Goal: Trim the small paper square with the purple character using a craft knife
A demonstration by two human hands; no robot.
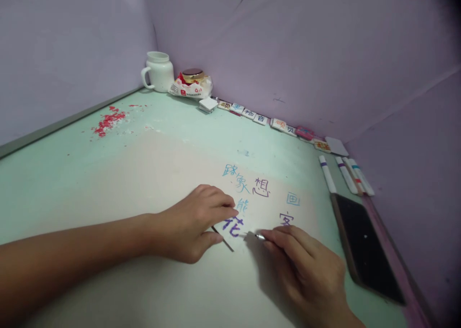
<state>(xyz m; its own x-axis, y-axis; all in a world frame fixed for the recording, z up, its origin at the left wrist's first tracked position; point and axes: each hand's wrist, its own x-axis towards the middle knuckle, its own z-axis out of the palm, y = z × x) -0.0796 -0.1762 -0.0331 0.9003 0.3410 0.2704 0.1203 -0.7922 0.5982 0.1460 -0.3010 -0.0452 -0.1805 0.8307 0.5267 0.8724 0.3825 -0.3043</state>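
My left hand (pixel 201 220) rests on the pale surface (pixel 144 184), thumb and fingers apart, fingertips touching beside a thick purple character (pixel 232 226). A thin dark line (pixel 224 239) runs out from beneath its thumb. In my right hand (pixel 306 265) is a slim pen-like tool (pixel 260 237) with a shiny metal front, pointing left towards the purple character; most of its body is hidden by the fingers, so its exact kind is unclear. Blue and purple characters are written around, among them a purple one (pixel 260 188) above and a blue one (pixel 293 199) to the right.
A black phone (pixel 365 249) lies right of my right hand, with several white markers (pixel 345 174) beyond it. Small character cards (pixel 260 119) line the wall. A white mug (pixel 159 71) and a crumpled packet with a lidded jar (pixel 192 75) stand behind; red scraps (pixel 108 121) lie left.
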